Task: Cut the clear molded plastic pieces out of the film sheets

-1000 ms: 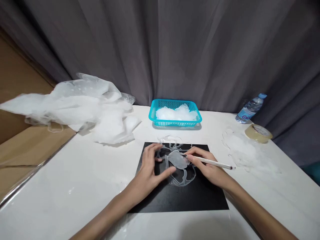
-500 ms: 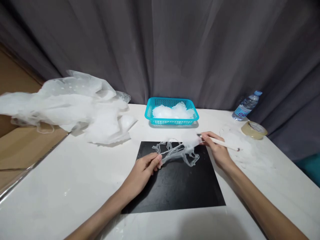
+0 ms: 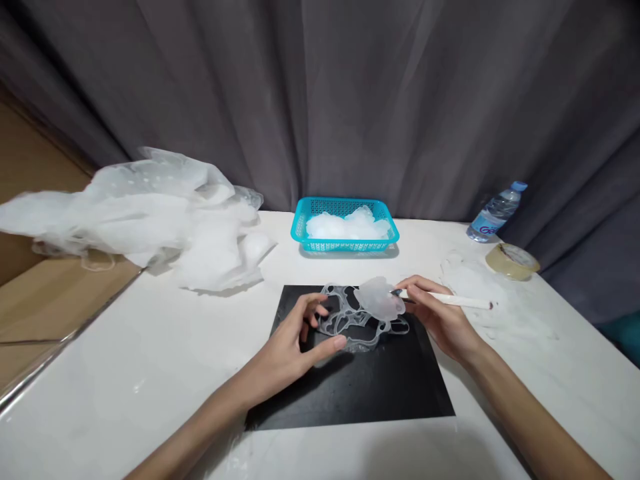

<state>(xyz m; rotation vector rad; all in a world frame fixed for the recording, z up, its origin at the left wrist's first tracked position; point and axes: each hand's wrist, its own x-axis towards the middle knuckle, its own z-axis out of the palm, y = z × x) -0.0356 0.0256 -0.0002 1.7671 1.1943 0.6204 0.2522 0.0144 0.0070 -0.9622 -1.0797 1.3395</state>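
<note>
My left hand (image 3: 305, 333) is open at the left of a black mat (image 3: 350, 393), thumb and fingers apart beside a clear, lacy cut-out sheet (image 3: 345, 323). That sheet lies on the mat, full of curved holes. My right hand (image 3: 435, 313) is closed round a slim white-handled tool (image 3: 465, 301) with a dark tip, pointing left. In front of its fingertips is a cloudy white piece with a scalloped edge (image 3: 377, 298), over the lacy sheet's right part. Whether the fingers also pinch this piece is hard to see.
Behind the mat stands a turquoise basket (image 3: 345, 245) holding similar white pieces. Crumpled white sheeting (image 3: 200, 227) is heaped at left by a cardboard box (image 3: 45, 293). At right are a water bottle (image 3: 495, 212), a tape roll (image 3: 513, 261) and thin clear scraps (image 3: 465, 273).
My left hand has let go of the lacy sheet and spread its fingers. The sheet has dropped flatter onto the mat. The right hand has shifted slightly down, tool still held.
</note>
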